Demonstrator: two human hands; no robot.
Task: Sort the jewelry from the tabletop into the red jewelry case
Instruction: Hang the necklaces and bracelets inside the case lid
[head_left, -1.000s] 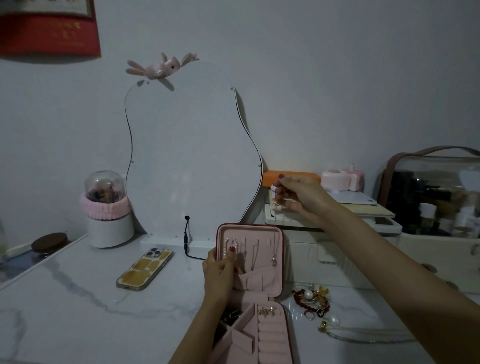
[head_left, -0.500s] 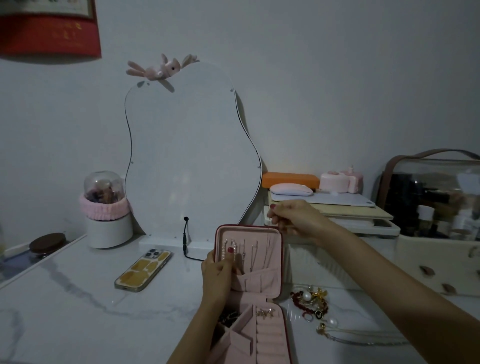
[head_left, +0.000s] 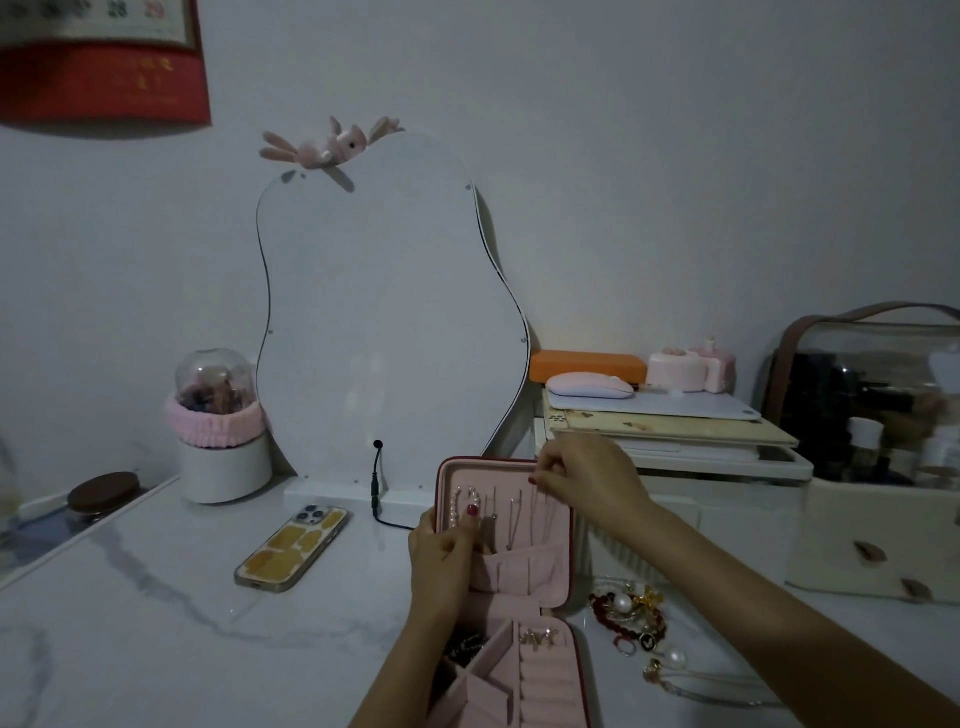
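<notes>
While the left hand grips the upright lid's left edge, the right hand pinches a thin necklace at the top edge of the case, its chain hanging straight down below the fingertips toward the lid's pocket.
</notes>
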